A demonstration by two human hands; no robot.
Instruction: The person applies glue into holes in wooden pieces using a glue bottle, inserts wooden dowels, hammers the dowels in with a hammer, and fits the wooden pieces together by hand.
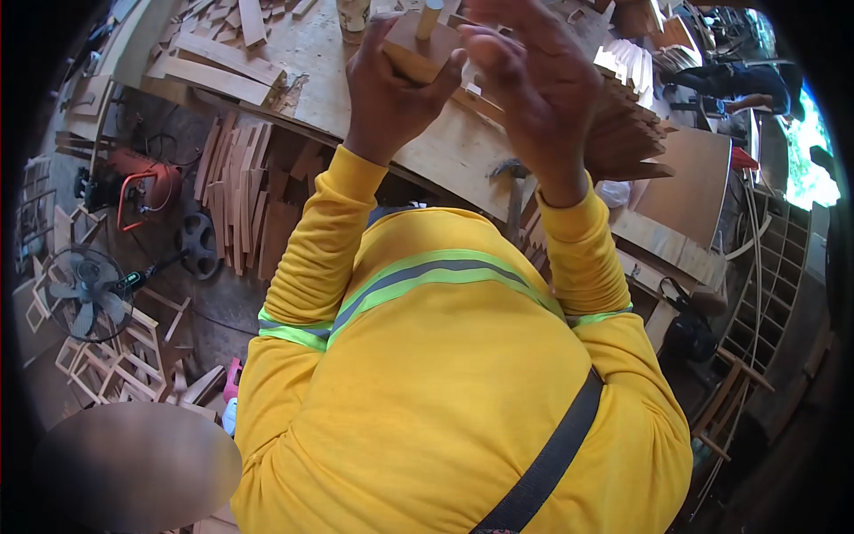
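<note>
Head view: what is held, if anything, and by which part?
The left hand holds the block by its sides; for the right hand, I cannot tell.

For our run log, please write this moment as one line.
left hand: grips wooden block; peg: on block; right hand: beside block, contact unclear; hammer: at bench edge

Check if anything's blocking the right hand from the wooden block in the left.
No loose object visible between the right hand and the wooden block. Only the left hand partly intervenes: its thumb lies along the block's side nearest the right hand.
</note>
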